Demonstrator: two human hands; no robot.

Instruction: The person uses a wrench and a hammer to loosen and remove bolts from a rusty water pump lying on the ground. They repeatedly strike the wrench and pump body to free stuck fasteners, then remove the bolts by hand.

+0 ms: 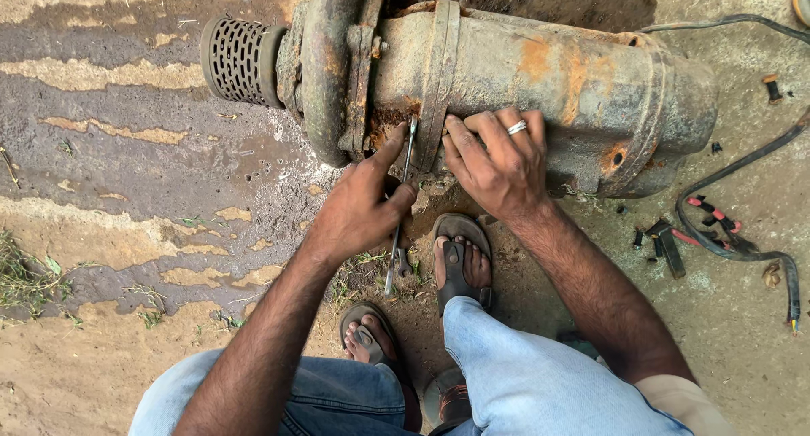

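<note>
The rusty pump body (540,82) lies horizontally on the ground. Right hand (498,162) rests spread on its casing beside the flange. Left hand (359,208) is clamped around the spanner (402,196), whose near-vertical axis ends at the flange.

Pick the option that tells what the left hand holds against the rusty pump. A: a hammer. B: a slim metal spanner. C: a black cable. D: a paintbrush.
B: the left hand grips a slim metal spanner, its top end set at the flange of the rusty pump.
</note>
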